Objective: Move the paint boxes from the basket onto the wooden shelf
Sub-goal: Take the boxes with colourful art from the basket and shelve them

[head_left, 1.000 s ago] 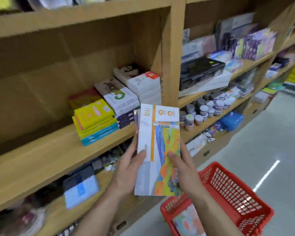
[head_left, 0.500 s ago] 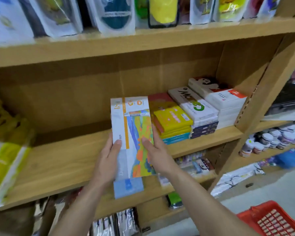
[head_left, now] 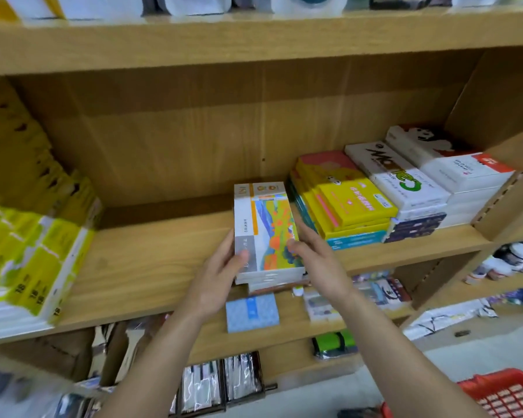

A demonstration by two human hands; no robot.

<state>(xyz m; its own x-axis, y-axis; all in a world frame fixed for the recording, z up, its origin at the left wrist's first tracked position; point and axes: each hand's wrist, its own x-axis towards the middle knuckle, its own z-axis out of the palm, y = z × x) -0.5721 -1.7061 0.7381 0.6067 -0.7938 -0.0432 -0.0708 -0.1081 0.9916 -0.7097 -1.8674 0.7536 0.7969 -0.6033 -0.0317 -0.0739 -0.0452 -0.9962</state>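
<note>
both hands hold a small stack of paint boxes (head_left: 264,233) lying flat on the board of the wooden shelf (head_left: 151,260), near its front edge; the top box shows a white panel and a bright orange, green and blue landscape. the left hand (head_left: 216,277) grips the stack's near left corner, thumb on the top face and fingers hidden along the side; the right hand (head_left: 313,260) grips the right side, fingertips curled onto the top face. just to the right of the stack, close beside it but whether touching cannot be told, stands a pile of yellow boxes (head_left: 344,203), then a white pile with green lettering (head_left: 402,182) and a taller white pile with a red label (head_left: 453,170) against the upright. at the far left of the same board lie yellow-green packets (head_left: 27,251), well apart, with bare board between. on the lower shelf below the hands sits a blue packet (head_left: 252,312). a corner of the red basket (head_left: 507,393) shows at the bottom right, on the floor side.
</note>
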